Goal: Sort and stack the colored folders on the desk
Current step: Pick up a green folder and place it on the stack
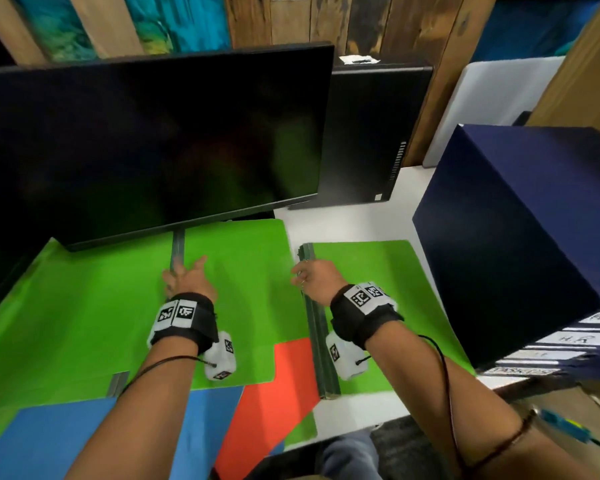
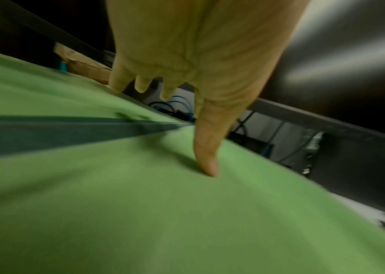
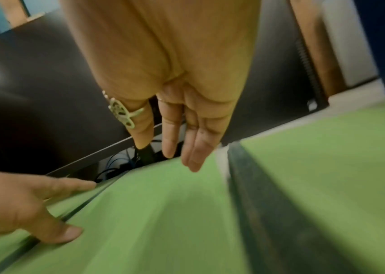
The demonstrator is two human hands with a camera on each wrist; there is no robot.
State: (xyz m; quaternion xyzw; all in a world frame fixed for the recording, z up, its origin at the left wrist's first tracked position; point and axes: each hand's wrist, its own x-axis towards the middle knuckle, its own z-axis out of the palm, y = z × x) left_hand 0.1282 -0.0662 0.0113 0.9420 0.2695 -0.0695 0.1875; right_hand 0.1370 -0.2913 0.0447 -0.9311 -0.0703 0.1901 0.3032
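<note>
White desk (image 1: 354, 223), wood-plank wall with teal panels behind. Dark monitor (image 1: 146, 140) at the back left, black PC tower (image 1: 371, 133) beside it, navy box (image 1: 513, 244) on labelled binders at right.

Three green folders, all lying flat, dark spines running near-to-far. Left green folder (image 1: 56, 313) partly under the monitor edge. Middle green folder (image 1: 243, 271) overlaps it; right green folder (image 1: 388, 289) just beside, spine (image 1: 317, 341) on its left edge. Red folder (image 1: 278, 393) and blue folder (image 1: 66, 441) at the near edge, under the green ones.

Left hand (image 1: 184, 277) spread flat on the middle folder's spine, fingers straight, thumb tip pressing. Right hand (image 1: 317, 278) over the right folder's spine, fingers straight, holding nothing
</note>
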